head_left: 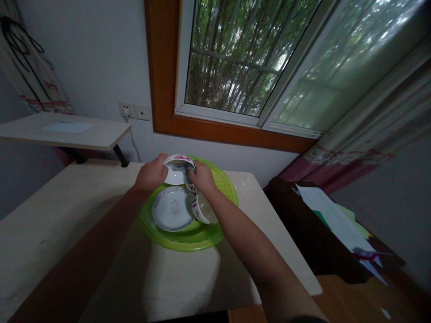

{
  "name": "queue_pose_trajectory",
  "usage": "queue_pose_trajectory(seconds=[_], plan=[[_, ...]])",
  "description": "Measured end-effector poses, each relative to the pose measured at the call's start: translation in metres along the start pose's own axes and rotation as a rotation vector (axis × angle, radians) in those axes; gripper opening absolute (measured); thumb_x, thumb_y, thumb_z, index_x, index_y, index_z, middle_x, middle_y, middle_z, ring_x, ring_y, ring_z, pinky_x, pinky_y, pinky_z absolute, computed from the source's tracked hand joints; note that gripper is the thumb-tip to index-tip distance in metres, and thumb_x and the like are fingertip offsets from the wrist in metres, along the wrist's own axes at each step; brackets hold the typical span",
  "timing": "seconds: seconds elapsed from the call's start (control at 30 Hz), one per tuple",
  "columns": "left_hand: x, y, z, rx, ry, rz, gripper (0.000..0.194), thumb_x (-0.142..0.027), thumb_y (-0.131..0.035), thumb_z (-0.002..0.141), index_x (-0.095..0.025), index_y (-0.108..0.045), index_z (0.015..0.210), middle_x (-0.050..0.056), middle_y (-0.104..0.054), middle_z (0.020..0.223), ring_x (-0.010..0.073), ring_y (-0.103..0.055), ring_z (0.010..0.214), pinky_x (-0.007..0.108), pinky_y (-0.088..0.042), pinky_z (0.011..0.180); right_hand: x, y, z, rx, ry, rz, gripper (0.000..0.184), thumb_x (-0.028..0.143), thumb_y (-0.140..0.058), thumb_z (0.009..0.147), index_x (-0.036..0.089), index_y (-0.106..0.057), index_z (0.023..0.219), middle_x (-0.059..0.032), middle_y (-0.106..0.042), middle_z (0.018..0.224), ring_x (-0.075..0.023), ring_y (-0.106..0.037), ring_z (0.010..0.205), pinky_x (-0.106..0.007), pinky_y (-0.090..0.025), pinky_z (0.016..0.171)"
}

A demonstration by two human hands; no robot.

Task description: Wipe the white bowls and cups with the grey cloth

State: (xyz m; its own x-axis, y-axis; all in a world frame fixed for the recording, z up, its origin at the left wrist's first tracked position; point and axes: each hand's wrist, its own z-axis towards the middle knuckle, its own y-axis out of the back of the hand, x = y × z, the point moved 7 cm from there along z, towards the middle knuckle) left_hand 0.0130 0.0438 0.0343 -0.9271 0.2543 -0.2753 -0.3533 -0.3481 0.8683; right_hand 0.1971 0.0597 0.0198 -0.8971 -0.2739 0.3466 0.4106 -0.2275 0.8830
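A white bowl with pink flowers (179, 158) is tilted on its side above the far part of a green plastic basin (188, 246). My left hand (152, 174) is closed on its left edge. My right hand (203, 176) is closed on its right edge, fingers partly hidden. Something greyish shows inside the bowl, too dim to name. Below lies a white plate with a patterned rim (173, 208). To its right another flowered bowl (204, 211) rests on its side, partly behind my right forearm. A further patterned dish (191, 185) shows in part under my right hand.
The basin stands on a pale wooden table (283, 251) against the wall below a window (235, 58). At left is a raised shelf (97, 134) with a paper sheet (69, 127). Papers (336, 217) lie on a dark piece of furniture (296, 224) at right.
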Motion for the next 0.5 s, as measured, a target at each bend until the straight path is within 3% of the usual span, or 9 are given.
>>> queue_pose_trajectory(seconds=[0.13, 0.27, 0.37, 0.5], plan=[[0.005, 0.003, 0.0, -0.083, 0.025, -0.181, 0.045, -0.026, -0.046, 0.088, -0.02, -0.049, 0.133, 0.011, -0.069, 0.118, 0.0265, -0.067, 0.101, 0.035, -0.05, 0.089, -0.009, -0.007, 0.005, -0.03, -0.066, 0.169, 0.026, 0.029, -0.049, 0.094, 0.017, -0.069, 0.105, -0.008, -0.074, 0.101, -0.0205, -0.068, 0.093, -0.027, -0.049, 0.082], [0.008, -0.005, 0.002, -0.037, 0.049, -0.279, 0.051, -0.033, -0.052, 0.087, -0.018, -0.047, 0.136, 0.013, -0.069, 0.116, 0.0277, -0.067, 0.103, 0.038, -0.051, 0.091, -0.019, -0.016, 0.009, -0.027, -0.138, 0.304, 0.027, 0.033, -0.05, 0.095, 0.016, -0.071, 0.099, -0.0054, -0.075, 0.089, -0.0178, -0.069, 0.08, -0.024, -0.049, 0.074], [0.01, -0.014, 0.004, 0.036, 0.03, -0.315, 0.057, -0.032, -0.051, 0.086, -0.014, -0.043, 0.139, 0.015, -0.069, 0.113, 0.0295, -0.067, 0.101, 0.04, -0.052, 0.089, -0.019, -0.016, 0.009, -0.03, -0.126, 0.284, 0.026, 0.033, -0.051, 0.094, 0.017, -0.071, 0.099, -0.0052, -0.075, 0.09, -0.0178, -0.069, 0.082, -0.024, -0.049, 0.075], [0.01, -0.014, 0.004, 0.021, -0.021, -0.368, 0.058, -0.022, -0.044, 0.085, -0.014, -0.041, 0.142, 0.013, -0.069, 0.115, 0.0268, -0.067, 0.101, 0.039, -0.052, 0.091, -0.01, -0.01, 0.006, -0.038, -0.052, 0.158, 0.026, 0.032, -0.052, 0.093, 0.018, -0.069, 0.109, -0.0079, -0.074, 0.105, -0.0209, -0.068, 0.097, -0.026, -0.048, 0.083]])
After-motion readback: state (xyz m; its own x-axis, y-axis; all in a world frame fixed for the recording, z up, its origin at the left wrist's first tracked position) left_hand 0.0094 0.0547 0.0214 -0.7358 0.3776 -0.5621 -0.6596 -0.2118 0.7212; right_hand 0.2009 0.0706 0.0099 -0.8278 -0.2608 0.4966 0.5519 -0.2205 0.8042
